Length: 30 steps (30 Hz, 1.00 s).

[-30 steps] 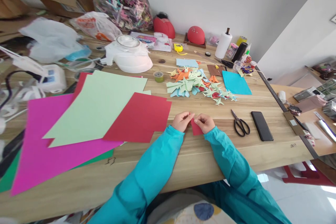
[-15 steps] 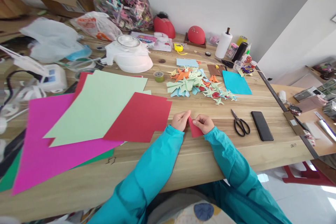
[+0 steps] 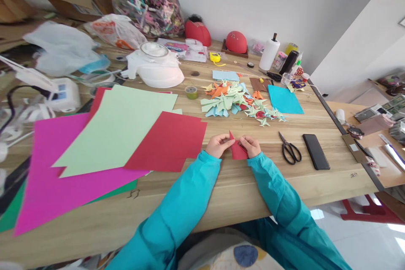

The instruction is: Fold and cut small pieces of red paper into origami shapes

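A small piece of folded red paper (image 3: pixel 238 153) is held between my two hands, above the wooden table. My left hand (image 3: pixel 219 145) pinches its left edge, thumb on top, and a narrow red point sticks up past the fingers. On the other side my right hand (image 3: pixel 251 147) is closed on the paper's right part. Beyond the hands lies a pile of folded paper stars (image 3: pixel 232 98) in pale green, orange, blue and red. Larger red paper sheets (image 3: pixel 167 141) lie left of my left hand.
To the right are black-handled scissors (image 3: pixel 291 152) and a phone (image 3: pixel 315 152). Pale green sheets (image 3: pixel 120 130) and a magenta sheet (image 3: pixel 47 185) cover the left side. A turquoise sheet (image 3: pixel 285 99), a tape roll (image 3: pixel 191 92) and a yellow tape measure (image 3: pixel 214 57) lie farther back.
The red paper has turned in my hands, its pointed tip now showing above the left fingers. My left thumb has come across onto the paper, and the right hand has shifted slightly right.
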### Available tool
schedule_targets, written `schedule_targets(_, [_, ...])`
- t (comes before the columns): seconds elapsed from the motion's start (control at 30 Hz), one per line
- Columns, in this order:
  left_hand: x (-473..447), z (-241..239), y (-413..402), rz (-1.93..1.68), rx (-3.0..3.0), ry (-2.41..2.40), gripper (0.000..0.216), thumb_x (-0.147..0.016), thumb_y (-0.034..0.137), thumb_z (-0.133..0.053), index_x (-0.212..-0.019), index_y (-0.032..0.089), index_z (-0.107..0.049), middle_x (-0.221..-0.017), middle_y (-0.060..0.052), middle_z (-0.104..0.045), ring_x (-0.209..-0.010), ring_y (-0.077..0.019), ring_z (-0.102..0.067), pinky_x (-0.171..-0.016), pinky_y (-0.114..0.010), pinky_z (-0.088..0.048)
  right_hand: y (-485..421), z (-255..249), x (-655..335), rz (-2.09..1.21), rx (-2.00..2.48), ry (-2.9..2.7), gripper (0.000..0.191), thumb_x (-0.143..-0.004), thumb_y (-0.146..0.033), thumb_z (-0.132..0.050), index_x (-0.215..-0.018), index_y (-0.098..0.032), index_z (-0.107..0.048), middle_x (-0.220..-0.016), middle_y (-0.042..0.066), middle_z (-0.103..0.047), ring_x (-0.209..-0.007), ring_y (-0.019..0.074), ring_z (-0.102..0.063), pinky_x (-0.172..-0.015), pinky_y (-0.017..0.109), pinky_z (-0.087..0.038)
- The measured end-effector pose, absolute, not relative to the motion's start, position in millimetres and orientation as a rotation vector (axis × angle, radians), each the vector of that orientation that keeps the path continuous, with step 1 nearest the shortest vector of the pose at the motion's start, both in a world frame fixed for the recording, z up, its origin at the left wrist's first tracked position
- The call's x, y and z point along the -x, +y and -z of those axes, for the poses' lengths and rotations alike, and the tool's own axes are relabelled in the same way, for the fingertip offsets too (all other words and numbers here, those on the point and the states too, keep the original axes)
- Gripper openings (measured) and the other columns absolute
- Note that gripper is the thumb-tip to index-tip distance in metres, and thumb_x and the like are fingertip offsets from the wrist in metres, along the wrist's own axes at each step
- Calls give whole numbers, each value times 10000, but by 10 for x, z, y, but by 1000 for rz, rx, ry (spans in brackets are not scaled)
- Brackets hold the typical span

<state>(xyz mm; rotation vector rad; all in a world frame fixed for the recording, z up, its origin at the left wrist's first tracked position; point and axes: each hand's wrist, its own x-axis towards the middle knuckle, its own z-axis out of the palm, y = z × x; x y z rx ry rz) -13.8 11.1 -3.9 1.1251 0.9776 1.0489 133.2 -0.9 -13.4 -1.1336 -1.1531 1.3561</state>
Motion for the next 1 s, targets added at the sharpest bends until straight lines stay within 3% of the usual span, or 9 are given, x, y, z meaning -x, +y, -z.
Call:
schedule_targets(0.23, [145,28,115,-1075,-1236,982,317,-595,429,-680,-692,134,-619,-644,0,-593,-603,-119,-509,-593,-235,-408,-42,117,-1300,-1340,1084,-1222,306,-574,-424,-707,-703,-165,-607,-623,-4,-623,-540,103,-542,-546,233,-428])
schedule_targets(0.77, [135,23,112,-1086,-1266,1068,294,-588,417,-663,-603,142,-560,-540,36,-494,-528,-91,-426,-525,-220,-356,-24,131,-1329,-1063,1226,-1583,340,-734,-476,-521,-617,-159,-550,-538,-34,-479,-514,79,-405,-494,211,-337])
schedule_targets(1.0, [110,6,89,-1081,-1261,1072,287,-615,425,-636,-623,142,-588,-564,22,-529,-552,-100,-446,-548,-226,-375,18,133,-1343,-1119,1205,-1513,405,-708,-554,-510,-607,-163,-530,-530,-35,-465,-498,79,-388,-478,215,-327])
